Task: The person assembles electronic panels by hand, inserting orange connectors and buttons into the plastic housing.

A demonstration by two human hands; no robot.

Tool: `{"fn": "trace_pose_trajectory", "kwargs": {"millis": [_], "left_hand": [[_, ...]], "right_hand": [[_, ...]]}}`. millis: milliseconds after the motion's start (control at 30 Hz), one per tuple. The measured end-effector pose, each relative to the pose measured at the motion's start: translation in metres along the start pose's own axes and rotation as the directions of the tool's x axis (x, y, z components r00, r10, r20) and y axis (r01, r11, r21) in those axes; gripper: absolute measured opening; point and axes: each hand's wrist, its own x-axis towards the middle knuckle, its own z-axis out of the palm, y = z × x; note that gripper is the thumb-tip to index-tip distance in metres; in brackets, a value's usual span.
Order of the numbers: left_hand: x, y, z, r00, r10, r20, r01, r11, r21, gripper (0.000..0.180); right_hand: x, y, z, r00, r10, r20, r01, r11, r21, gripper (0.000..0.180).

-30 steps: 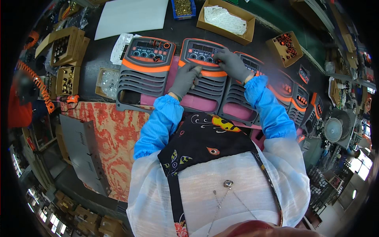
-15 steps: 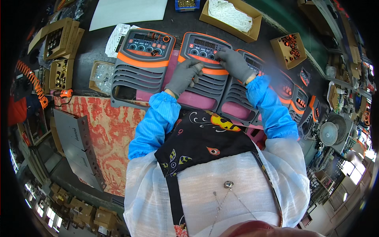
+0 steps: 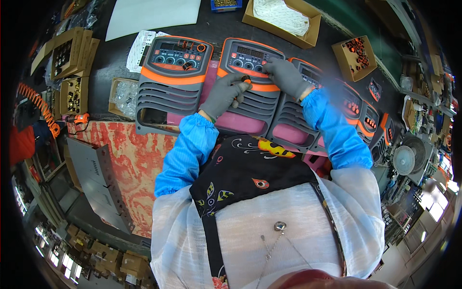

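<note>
Both my hands wear grey gloves. In my left hand (image 3: 226, 92), a small black-and-orange knob (image 3: 246, 79) is pinched between thumb and fingertips. It is over the lower part of the middle grey-and-orange front panel (image 3: 250, 89). At that panel's upper right corner, my right hand (image 3: 285, 76) has its fingers bent together against the control face; what they hold, if anything, is hidden. To the left, another front panel (image 3: 168, 89) carries several loose black-and-orange knobs (image 3: 188, 65) on its control face.
More front panels (image 3: 308, 72) overlap in a row to the right. A cardboard box of knobs (image 3: 353, 72), a box of white paper sheets (image 3: 315, 33) and a blue tray (image 3: 226, 8) stand beyond. A clear bag of small parts (image 3: 126, 98) sits in a box at left, near grey metal sheets (image 3: 98, 178).
The knob in my left hand now shows its orange end above the fingertips. My right hand stays at the panel's corner with little movement. The view has shifted slightly.
</note>
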Motion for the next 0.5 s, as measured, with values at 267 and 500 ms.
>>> {"fn": "trace_pose_trajectory", "kwargs": {"millis": [267, 500], "left_hand": [[0.008, -0.005, -0.004, 0.997, 0.043, 0.062, -0.034, 0.989, -0.141, 0.039], [-0.012, 0.002, -0.006, 0.998, 0.052, 0.045, -0.040, 0.968, -0.246, 0.023]], "right_hand": [[0.002, -0.006, 0.005, 0.998, -0.053, -0.039, 0.045, 0.983, -0.180, 0.017], [-0.007, -0.034, -0.005, 0.950, -0.140, -0.278, 0.099, 0.983, -0.155, 0.033]]}}
